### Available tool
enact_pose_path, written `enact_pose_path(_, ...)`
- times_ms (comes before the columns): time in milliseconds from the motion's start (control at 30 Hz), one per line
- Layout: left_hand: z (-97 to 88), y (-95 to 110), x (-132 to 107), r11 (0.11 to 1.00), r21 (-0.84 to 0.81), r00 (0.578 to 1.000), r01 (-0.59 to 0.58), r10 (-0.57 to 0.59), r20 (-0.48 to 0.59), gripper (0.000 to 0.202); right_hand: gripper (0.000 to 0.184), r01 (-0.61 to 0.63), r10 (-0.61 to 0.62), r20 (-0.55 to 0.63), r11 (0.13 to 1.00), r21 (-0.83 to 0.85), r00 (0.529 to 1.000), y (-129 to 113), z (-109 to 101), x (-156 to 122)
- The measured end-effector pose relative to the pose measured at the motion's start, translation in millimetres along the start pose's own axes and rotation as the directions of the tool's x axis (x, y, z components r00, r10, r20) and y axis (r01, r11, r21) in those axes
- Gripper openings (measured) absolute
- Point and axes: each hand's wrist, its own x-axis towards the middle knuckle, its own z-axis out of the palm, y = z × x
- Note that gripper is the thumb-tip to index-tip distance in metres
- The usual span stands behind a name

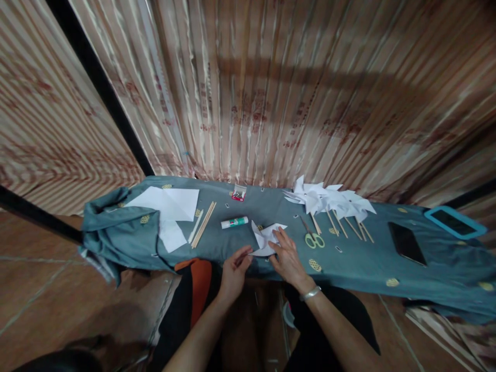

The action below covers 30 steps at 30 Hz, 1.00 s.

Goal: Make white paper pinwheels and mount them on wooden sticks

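A folded white paper shape (266, 237) lies on the teal cloth (368, 258) at the near edge of a low bench. My right hand (287, 257) rests on the paper's right side with its fingers laid over it. My left hand (234, 268) pinches the paper's lower left corner between thumb and fingers. A glue stick (234, 222) lies just beyond the paper. Green-handled scissors (312, 235) lie right of my right hand.
White paper sheets (170, 212) and several wooden sticks (202, 225) lie at the left. Finished paper pinwheels on sticks (329, 202) are at the back right. A dark phone (406, 243) and a blue-framed tablet (454, 222) lie far right. A small packet (238, 193) sits near the curtain.
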Motion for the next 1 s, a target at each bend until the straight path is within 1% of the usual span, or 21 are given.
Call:
enact_pose_path(100,2.8,4.2,6.3,0.990,-0.118,0.996,0.076,-0.081,-0.039,0.057,0.043,-0.002,0.002,-0.035,1.000,0.011,0.999,3.8,4.1,0.5)
enact_pose_path(200,9.3,11.9,15.7,0.970,-0.165,0.979,0.178,-0.191,-0.071,0.055,0.044,0.000,0.003,-0.067,0.999,0.038,0.998,6.7,6.1,0.5)
enact_pose_path(267,15.0,19.0,23.1,0.950,-0.200,0.964,0.242,-0.258,-0.062,0.052,0.044,-0.002,0.006,-0.073,0.998,0.057,0.997,8.1,6.5,0.4)
enact_pose_path(333,20.8,26.0,30.7,0.932,-0.225,0.957,0.283,-0.291,-0.005,0.049,0.044,-0.001,0.005,-0.064,0.997,0.077,0.998,9.6,6.4,0.6)
enact_pose_path(367,23.6,28.9,34.3,0.926,-0.222,0.952,0.306,-0.302,0.050,0.046,0.044,0.003,0.002,-0.059,0.996,0.088,0.998,10.5,6.3,1.0)
enact_pose_path(400,26.2,31.0,37.6,0.923,-0.214,0.946,0.320,-0.299,0.128,0.043,0.044,0.006,-0.001,-0.056,0.995,0.098,0.998,11.5,6.3,1.5)
enact_pose_path(433,28.6,32.3,40.7,0.918,-0.200,0.931,0.343,-0.304,0.200,0.041,0.044,0.008,-0.002,-0.056,0.994,0.105,0.998,12.6,6.2,2.1)
enact_pose_path(500,32.2,32.5,45.9,0.899,-0.187,0.900,0.395,-0.339,0.274,0.044,0.043,0.007,0.000,-0.063,0.994,0.110,0.998,15.1,6.6,3.4)
enact_pose_path(633,35.8,27.6,53.6,0.832,-0.231,0.858,0.504,-0.454,0.238,0.058,0.040,0.008,0.002,-0.085,0.994,0.108,0.996,20.8,9.7,5.2)
enact_pose_path(700,36.8,25.1,57.4,0.805,-0.244,0.835,0.541,-0.481,0.267,0.063,0.040,0.012,-0.002,-0.090,0.994,0.112,0.996,23.4,11.5,5.5)
enact_pose_path(767,37.9,23.5,61.6,0.793,-0.238,0.817,0.560,-0.482,0.317,0.062,0.040,0.013,-0.002,-0.098,0.994,0.112,0.995,25.0,12.2,6.1)
enact_pose_path(900,40.7,21.0,70.1,0.803,-0.212,0.805,0.556,-0.457,0.378,0.054,0.039,-0.006,0.017,-0.101,0.994,0.108,0.995,24.4,8.1,8.9)
enact_pose_path(1000,42.6,19.4,74.5,0.822,-0.188,0.812,0.537,-0.444,0.379,0.049,0.039,-0.026,0.036,-0.082,0.993,0.115,0.996,21.5,3.0,12.1)
